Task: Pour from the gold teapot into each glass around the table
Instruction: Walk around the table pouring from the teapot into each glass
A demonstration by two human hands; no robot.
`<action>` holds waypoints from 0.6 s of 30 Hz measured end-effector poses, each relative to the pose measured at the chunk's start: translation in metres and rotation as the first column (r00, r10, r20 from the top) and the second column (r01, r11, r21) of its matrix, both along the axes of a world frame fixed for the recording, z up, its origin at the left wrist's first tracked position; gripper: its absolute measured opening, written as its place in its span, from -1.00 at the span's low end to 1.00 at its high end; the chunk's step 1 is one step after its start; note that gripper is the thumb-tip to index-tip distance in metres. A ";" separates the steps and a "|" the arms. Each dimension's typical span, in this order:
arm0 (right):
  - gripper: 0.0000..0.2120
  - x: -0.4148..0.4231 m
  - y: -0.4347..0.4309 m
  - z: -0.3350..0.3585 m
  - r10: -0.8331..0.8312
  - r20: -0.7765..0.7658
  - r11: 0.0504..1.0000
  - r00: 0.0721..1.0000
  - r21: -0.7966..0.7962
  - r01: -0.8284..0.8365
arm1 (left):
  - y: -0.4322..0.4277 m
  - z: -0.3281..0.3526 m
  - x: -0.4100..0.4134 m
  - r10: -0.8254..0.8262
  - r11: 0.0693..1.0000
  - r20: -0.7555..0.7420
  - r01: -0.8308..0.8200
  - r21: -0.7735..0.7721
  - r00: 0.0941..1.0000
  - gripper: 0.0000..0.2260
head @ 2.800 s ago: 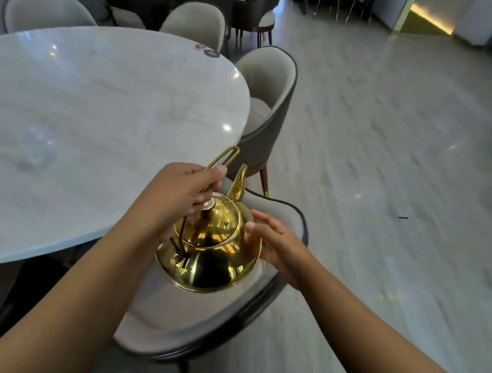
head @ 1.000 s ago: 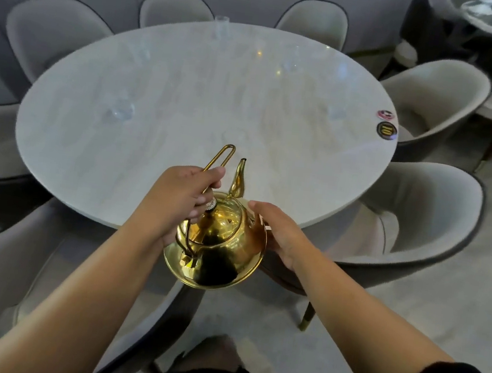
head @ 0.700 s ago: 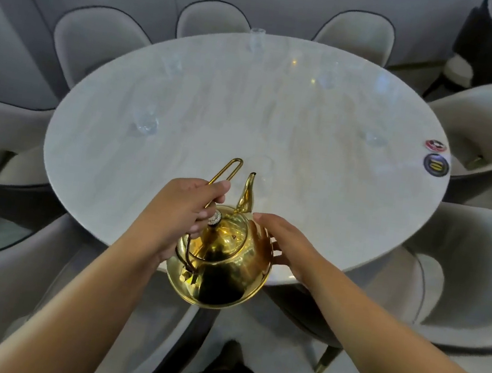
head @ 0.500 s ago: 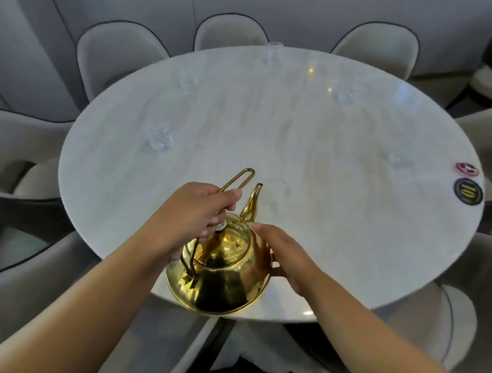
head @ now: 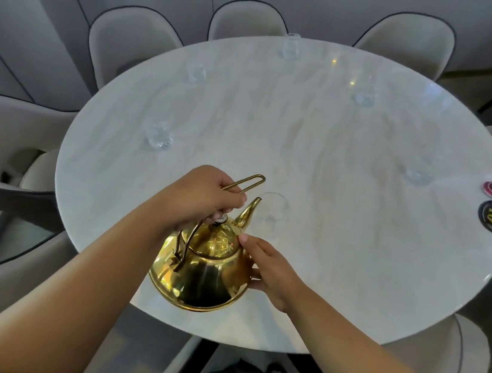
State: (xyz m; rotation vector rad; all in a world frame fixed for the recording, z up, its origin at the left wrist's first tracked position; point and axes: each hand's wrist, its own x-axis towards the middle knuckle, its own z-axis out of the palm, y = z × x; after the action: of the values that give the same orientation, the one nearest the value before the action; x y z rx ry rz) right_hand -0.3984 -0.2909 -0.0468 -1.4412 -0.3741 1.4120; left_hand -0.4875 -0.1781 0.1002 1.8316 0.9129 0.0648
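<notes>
The gold teapot (head: 203, 262) hangs in the air just over the near edge of the round marble table (head: 338, 261), and its spout (head: 249, 211) points at the closest glass (head: 271, 213). The left hand (head: 202, 199) has its grip closed tight around the thin wire handle (head: 246, 183) on top. The right hand (head: 271, 271) lies flat against the pot's round side with loose fingers, so it steadies the pot and does not clasp it. The pot is shiny metal and looks hard and smooth, so it may slip if held by the belly alone. It is probably heavy if it is full, and the side could be hot. The handle is the best place to hold it, with the other hand only guiding the tip. The glasses look thin and light, and clear enough to be hard to see. 5 more of them stand around the table, like the one at the far edge (head: 289, 46) and one on the left (head: 159, 137). A bump from the spout could knock a glass over or crack it, so the pour should likely be slow and gentle.
</notes>
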 end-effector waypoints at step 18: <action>-0.25 0.011 0.006 -0.004 -0.008 -0.258 0.998 0.966 -0.060 -0.008 | 0.007 0.007 0.059 0.001 0.971 -0.146 0.034 0.239 0.989 -0.80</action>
State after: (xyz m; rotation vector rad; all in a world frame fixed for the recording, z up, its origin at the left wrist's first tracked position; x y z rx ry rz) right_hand -0.3875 -0.2846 -0.0510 -1.2836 -0.1658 1.6005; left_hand -0.4289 -0.1715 0.1076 2.0907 1.0276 0.0327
